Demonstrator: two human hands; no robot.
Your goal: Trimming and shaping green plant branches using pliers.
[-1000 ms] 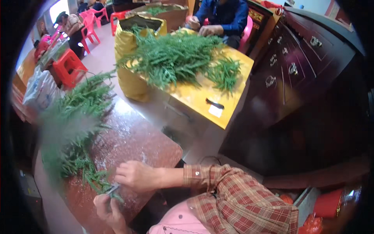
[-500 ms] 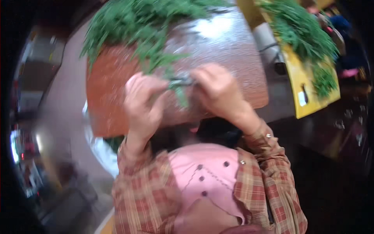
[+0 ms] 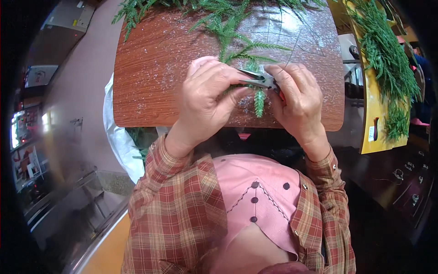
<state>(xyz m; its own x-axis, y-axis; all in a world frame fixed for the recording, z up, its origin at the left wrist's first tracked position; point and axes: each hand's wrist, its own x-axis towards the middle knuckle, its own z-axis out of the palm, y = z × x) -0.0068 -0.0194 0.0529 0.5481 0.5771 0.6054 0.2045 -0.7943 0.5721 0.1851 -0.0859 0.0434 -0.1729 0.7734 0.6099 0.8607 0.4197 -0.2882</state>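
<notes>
Over the near part of a brown wood-grain table (image 3: 150, 82), my left hand (image 3: 207, 93) is closed in a pinch on a green needle-leaved garland (image 3: 226, 39), near its end. The pinched spot itself is hidden by my fingers. My right hand (image 3: 299, 98) is wrapped round small metal pliers (image 3: 260, 81), with a bit of red handle showing. Their narrow jaws point left, slightly parted, against the garland beside my left fingertips. A short green tip (image 3: 259, 102) hangs just below the jaws.
More greenery (image 3: 150, 7) lies along the table's far side. Thin dark wires (image 3: 292, 45) cross the glossy far right part. A yellow board (image 3: 370, 123) carrying a green garland (image 3: 388, 64) stands to the right. A white bag (image 3: 121, 144) hangs at the table's left edge.
The view has shifted, so the table and hands sit farther right in the picture. Both hands have come closer together, and the pliers now show at the garland.
</notes>
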